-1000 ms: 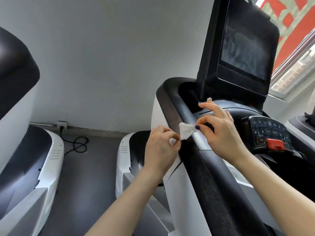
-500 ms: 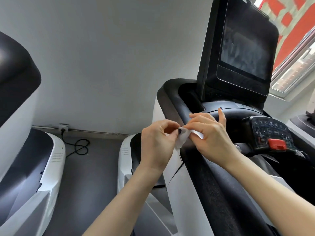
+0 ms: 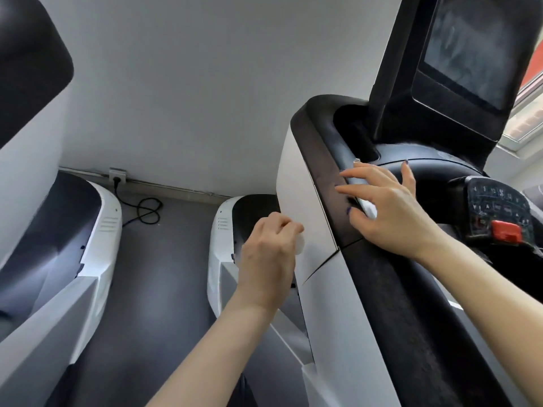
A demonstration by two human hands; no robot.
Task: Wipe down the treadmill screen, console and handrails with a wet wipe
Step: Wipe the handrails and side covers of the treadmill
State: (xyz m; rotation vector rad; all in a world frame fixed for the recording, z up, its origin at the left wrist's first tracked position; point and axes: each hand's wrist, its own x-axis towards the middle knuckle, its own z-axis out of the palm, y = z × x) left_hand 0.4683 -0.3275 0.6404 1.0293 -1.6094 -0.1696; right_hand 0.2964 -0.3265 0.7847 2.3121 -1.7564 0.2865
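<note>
The treadmill's dark screen stands upright at the top right, above the console keypad with its red stop button. The black left handrail runs from the console down towards me. My right hand lies on the rail's upper part, fingers spread, with the white wet wipe pinched under it against the rail. My left hand hovers curled beside the treadmill's white side panel, left of the rail. A small white bit shows at its fingertips; what it is stays unclear.
A neighbouring treadmill fills the left side, its black console at the top left. A grey floor strip runs between the machines. A wall socket and coiled black cable sit by the wall. A window is at the right.
Both hands held the wipe together over the rail before. Now they have parted: the right hand pressed the wipe onto the rail, the left dropped away to the left.
</note>
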